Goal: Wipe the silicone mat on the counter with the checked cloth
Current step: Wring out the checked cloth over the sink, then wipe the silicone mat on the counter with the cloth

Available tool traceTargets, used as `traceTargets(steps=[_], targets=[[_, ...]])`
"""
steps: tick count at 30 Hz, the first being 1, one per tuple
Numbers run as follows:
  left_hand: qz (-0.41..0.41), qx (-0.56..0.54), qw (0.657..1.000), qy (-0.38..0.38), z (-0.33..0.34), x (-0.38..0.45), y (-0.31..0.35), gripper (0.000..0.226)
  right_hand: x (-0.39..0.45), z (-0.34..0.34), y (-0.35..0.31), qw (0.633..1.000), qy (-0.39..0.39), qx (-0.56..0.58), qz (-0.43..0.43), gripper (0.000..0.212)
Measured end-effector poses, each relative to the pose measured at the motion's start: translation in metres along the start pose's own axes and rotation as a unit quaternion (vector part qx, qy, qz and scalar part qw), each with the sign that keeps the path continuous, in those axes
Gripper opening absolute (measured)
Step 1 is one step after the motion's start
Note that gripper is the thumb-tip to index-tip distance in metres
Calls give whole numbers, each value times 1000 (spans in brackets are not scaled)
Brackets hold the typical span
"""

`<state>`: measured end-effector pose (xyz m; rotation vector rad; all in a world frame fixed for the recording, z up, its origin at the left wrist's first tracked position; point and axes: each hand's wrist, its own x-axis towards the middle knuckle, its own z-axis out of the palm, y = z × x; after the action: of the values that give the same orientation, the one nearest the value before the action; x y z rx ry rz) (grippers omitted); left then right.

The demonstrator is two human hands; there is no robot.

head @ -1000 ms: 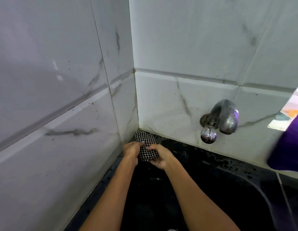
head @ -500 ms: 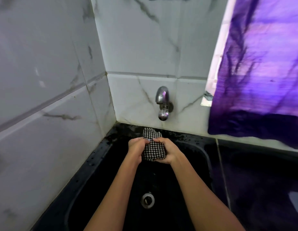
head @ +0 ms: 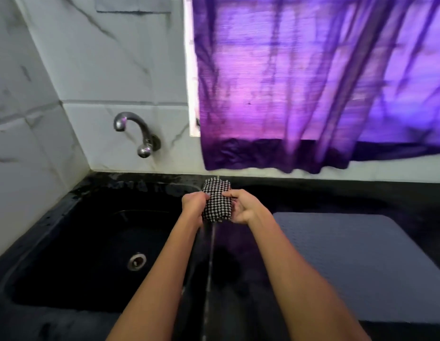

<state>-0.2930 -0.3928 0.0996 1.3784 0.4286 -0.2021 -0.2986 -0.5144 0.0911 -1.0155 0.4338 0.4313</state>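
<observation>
Right and near edges of grey-blue textured silicone mat point(head: 356, 264) cut off by frame. Lower part of black-and-white checked cloth point(head: 217, 201) hidden between the palms; bottom end shows below the hands, top end pokes out above. Fingertips of left hand point(head: 193, 205) mostly buried in the fabric. Thin streak under the cloth, water or bench seam, cannot tell which. Far-right dark bench point(head: 312, 195) blurred, surface detail unreadable.

Cloth held bunched in the air, above the strip of bench between black sink basin point(head: 73, 242) and mat; not touching the mat. Mat lies flat on the bench just right of the right forearm, rounded near-left corner visible. Open bench between mat and back wall. Sink rim just left of the left wrist; metal drain point(head: 137, 261) well left of the arms. Chrome wall tap point(head: 137, 134) over the sink's back edge, well apart from the hands. Purple curtain point(head: 312, 82) hem hangs just above the back of the bench, directly behind the cloth.

Both arms extended forward, converging. Left hand curled round the cloth's left side, right hand point(head: 243, 207) curled round the right side, thumb on top, both gripping it.
</observation>
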Motion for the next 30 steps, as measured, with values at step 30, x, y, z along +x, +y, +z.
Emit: traceTargets(steps=[30], targets=[[352, 685, 625, -128, 104, -53, -191, 58, -100, -186, 24, 711, 453, -488, -226, 43]])
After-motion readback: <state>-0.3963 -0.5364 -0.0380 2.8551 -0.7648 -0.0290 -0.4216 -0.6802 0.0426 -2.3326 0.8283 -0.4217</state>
